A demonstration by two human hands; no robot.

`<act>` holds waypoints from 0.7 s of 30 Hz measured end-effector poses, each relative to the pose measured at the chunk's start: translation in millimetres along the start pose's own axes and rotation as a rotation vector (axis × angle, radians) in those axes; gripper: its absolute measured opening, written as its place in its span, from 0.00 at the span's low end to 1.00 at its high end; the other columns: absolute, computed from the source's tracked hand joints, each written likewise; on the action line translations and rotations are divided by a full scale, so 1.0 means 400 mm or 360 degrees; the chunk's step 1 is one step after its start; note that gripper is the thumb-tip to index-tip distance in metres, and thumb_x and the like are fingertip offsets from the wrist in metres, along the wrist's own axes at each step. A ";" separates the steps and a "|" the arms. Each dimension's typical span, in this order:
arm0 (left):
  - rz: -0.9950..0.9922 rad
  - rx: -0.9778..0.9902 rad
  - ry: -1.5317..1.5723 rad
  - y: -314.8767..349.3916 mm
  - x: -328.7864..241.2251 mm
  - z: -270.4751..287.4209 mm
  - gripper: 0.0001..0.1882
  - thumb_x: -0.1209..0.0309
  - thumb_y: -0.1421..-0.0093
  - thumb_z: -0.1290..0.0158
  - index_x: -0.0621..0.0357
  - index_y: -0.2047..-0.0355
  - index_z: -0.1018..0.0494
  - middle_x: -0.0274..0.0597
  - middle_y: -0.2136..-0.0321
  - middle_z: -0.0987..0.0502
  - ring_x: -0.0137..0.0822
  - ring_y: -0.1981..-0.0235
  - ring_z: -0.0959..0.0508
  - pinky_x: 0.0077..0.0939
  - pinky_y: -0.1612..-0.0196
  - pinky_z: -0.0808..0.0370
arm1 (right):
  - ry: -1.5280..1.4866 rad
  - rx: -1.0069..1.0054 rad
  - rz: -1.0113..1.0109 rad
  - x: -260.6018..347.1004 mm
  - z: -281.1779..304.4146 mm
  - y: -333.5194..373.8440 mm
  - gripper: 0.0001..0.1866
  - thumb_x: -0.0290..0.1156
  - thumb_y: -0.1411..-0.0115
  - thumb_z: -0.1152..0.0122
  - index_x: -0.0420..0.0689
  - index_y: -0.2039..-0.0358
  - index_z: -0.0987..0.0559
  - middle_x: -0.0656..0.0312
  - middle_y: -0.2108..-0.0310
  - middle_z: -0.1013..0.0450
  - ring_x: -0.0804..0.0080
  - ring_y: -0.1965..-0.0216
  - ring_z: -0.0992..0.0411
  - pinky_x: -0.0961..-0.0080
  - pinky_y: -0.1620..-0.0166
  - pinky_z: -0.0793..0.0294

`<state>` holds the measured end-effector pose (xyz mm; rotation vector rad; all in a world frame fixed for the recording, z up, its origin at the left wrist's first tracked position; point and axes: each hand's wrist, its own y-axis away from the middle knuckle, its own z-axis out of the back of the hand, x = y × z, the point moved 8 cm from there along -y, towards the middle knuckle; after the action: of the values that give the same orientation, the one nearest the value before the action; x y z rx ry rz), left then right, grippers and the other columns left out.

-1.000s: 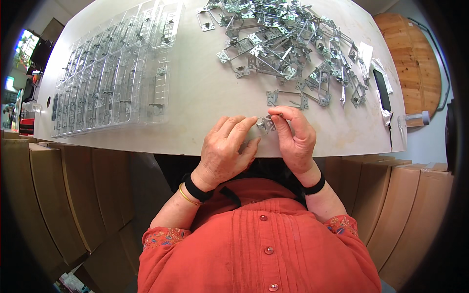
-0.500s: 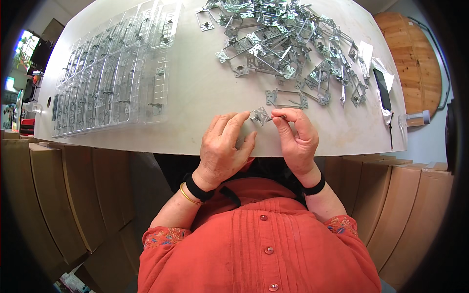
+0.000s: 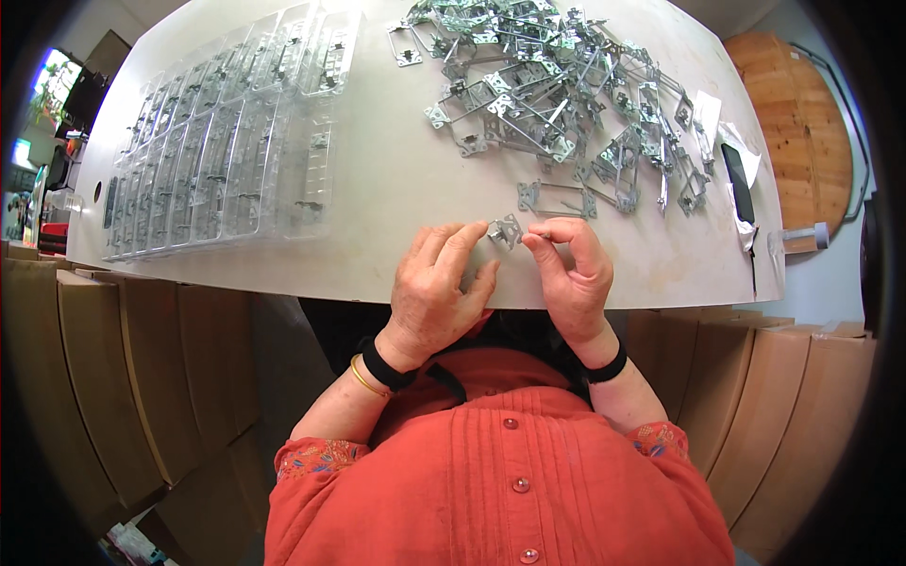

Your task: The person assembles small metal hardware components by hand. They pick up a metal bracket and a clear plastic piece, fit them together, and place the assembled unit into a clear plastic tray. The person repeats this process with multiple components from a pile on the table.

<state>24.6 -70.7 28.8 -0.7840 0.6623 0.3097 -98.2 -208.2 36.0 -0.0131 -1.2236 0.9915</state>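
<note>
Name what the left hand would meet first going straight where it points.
The left hand would probably meet the small metal bracket first; depth is unclear, and they may be touching.

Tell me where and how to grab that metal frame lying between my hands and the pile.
Probably best to pinch the frame by its left end plate, coming in from the left: that end looks fairly broad and points away from the pile, whereas the right end sits close to it.
</note>
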 end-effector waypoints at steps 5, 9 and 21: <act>-0.0004 0.0011 -0.0005 0.001 0.000 0.002 0.26 0.77 0.48 0.30 0.62 0.46 0.21 0.51 0.57 0.17 0.50 0.59 0.18 0.41 0.56 0.19 | 0.0030 0.0000 0.0034 0.009 -0.004 -0.002 0.09 0.18 0.37 0.26 0.40 0.60 0.18 0.58 0.63 0.19 0.65 0.61 0.21 0.70 0.55 0.21; -0.0008 -0.0014 0.0016 0.000 -0.003 0.004 0.26 0.77 0.47 0.30 0.62 0.47 0.20 0.51 0.56 0.17 0.50 0.59 0.18 0.41 0.57 0.19 | 0.0126 0.0004 0.0123 0.023 -0.008 -0.003 0.08 0.18 0.37 0.27 0.40 0.59 0.18 0.58 0.62 0.19 0.63 0.60 0.21 0.70 0.54 0.21; -0.0024 -0.0045 0.0026 0.003 -0.004 0.008 0.26 0.75 0.46 0.30 0.62 0.46 0.21 0.50 0.56 0.17 0.49 0.59 0.18 0.39 0.57 0.19 | 0.0109 0.0029 0.0041 0.009 -0.011 0.004 0.07 0.19 0.35 0.28 0.39 0.58 0.18 0.57 0.62 0.19 0.64 0.60 0.20 0.72 0.53 0.21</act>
<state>24.2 -67.6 31.0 -0.8188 0.6686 0.2997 -95.8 -202.7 36.0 -0.0483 -1.1539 1.0170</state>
